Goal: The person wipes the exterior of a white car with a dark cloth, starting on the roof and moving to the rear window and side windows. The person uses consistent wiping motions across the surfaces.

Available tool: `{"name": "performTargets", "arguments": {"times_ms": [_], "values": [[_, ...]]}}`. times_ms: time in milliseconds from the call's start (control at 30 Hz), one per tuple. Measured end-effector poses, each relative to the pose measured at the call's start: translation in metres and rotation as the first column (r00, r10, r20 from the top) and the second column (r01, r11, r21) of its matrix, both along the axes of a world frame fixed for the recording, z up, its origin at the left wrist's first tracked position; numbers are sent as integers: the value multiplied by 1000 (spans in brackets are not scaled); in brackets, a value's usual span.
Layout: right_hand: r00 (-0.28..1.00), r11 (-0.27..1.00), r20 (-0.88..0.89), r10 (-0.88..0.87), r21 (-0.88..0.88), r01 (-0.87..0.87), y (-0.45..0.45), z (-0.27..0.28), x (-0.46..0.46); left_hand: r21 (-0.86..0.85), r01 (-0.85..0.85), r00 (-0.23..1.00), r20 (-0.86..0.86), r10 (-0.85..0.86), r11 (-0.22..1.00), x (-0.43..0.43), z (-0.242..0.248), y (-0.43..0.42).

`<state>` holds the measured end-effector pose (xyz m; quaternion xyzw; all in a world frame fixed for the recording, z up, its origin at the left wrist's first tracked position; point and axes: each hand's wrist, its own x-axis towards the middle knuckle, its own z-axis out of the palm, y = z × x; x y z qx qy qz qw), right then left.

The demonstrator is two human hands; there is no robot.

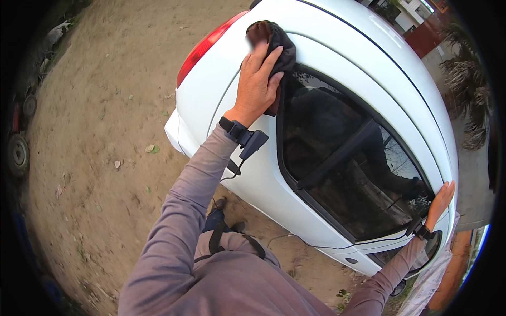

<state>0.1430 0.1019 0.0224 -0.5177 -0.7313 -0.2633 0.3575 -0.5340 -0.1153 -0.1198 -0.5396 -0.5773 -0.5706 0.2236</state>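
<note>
My left hand (pixel 256 85) presses a dark, bunched cloth (pixel 285 49) against the rear pillar of a white car (pixel 253 146). Part of the cloth hangs below the palm, beside the rear edge of the dark side window (pixel 328 118). A red tail light (pixel 211 45) lies to the left of the cloth. Farther forward, my right hand (pixel 439 203) rests flat on the roof edge above the front of the side windows, holding nothing. Both wrists carry strapped black devices, and a thin cable runs from each.
Bare dirt ground (pixel 99 158) with scattered leaves and stones spreads to the left. A wheel (pixel 18 155) shows at the far left rim. The cable (pixel 336 247) crosses the car's side. Dry palm fronds (pixel 470 91) stand beyond the car, and pale sheeting (pixel 427 280) lies near its front.
</note>
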Motion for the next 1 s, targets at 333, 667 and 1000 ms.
{"name": "performTargets", "arguments": {"times_ms": [333, 667, 1000], "values": [[1000, 999, -21, -16, 31, 16, -12, -4, -17, -271, 11, 984, -169, -59, 963, 83, -87, -73], [999, 997, 44, -4, 71, 1, 4, 2, -1, -92, -120, 976, -195, 101, 988, 19, -12, -12], [997, 995, -71, 19, 102, -12, -8, 2, -22, -343, -58, 976, -219, -20, 937, 101, -115, -81]]}}
